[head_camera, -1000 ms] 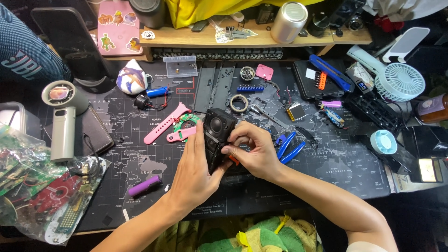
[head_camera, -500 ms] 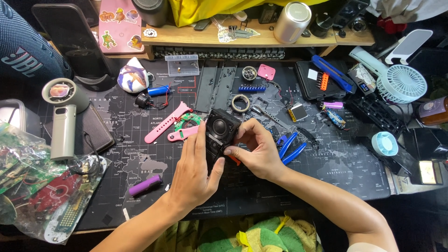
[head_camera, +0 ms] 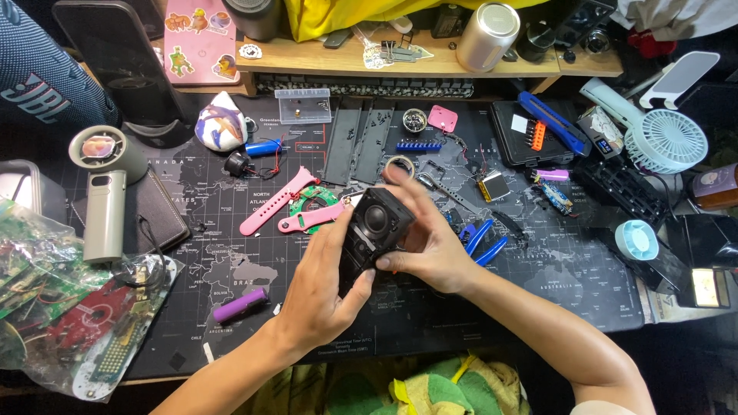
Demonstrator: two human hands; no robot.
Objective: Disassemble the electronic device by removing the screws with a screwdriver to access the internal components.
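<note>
Head view, looking down on a crowded workbench covered by a dark world-map mat. At centre, both hands hold a small black device with a round lens-like face, lifted just above the mat. The left hand cradles it from seven o'clock, fingers wrapped round its lower body, probably to steady it. The right hand closes on it from three o'clock, fingertips over its top edge. Pink watch straps lie at ten o'clock, blue-handled pliers just beside the right hand. A clear bag at eight o'clock holds circuit boards. An open black case at one o'clock holds orange bits.
</note>
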